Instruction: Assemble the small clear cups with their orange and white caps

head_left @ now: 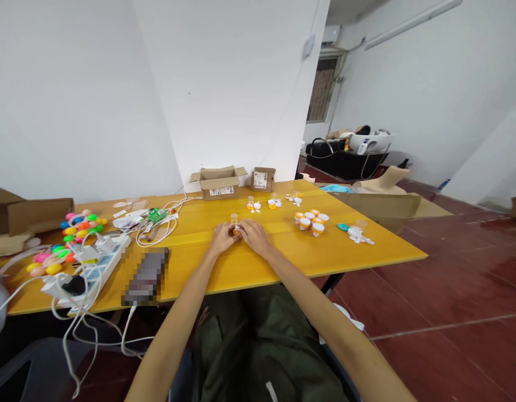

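Note:
Both my hands meet at the middle of the yellow table (275, 262). My left hand (223, 238) and my right hand (253, 233) have their fingers curled together around a small orange and white thing (237, 229), too small to name surely. A small clear vial (233, 218) stands just behind my fingers. To the right is a cluster of small jars with orange and white lids (311, 220). More small white and orange parts (262, 205) lie further back.
Two open cardboard boxes (218, 182) stand at the table's far edge. At the left lie a white power strip (99, 260) with cables, several coloured plastic eggs (80, 226) and a dark phone (147, 274). A teal lid and white bits (355, 231) lie near the right edge.

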A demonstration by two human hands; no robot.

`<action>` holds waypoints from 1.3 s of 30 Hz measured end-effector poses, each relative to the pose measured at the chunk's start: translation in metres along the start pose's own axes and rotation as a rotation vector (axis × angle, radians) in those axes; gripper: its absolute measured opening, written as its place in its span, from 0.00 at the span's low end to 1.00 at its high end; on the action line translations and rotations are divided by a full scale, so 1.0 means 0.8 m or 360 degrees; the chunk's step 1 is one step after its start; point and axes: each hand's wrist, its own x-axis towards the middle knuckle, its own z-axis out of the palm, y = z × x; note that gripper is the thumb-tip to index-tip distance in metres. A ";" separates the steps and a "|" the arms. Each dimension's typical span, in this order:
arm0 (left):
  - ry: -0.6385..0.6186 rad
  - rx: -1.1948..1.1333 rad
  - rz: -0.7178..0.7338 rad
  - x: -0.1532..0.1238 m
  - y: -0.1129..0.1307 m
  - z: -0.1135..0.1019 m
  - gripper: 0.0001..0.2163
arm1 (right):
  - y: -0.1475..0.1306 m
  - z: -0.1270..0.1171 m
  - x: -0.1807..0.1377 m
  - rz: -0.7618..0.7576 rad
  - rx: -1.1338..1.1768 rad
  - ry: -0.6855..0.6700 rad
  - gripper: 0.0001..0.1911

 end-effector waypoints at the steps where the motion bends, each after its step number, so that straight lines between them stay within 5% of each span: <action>1: -0.0003 -0.0002 0.0003 0.000 0.000 0.000 0.08 | 0.000 0.000 0.000 -0.0016 -0.0008 0.0000 0.07; 12: -0.0027 -0.0008 -0.0007 -0.001 0.001 -0.002 0.07 | 0.002 -0.001 0.003 -0.0185 -0.0058 -0.0009 0.09; 39: -0.0035 0.0049 -0.0089 -0.003 0.012 -0.006 0.08 | -0.005 -0.001 0.002 0.0084 -0.0046 0.0012 0.06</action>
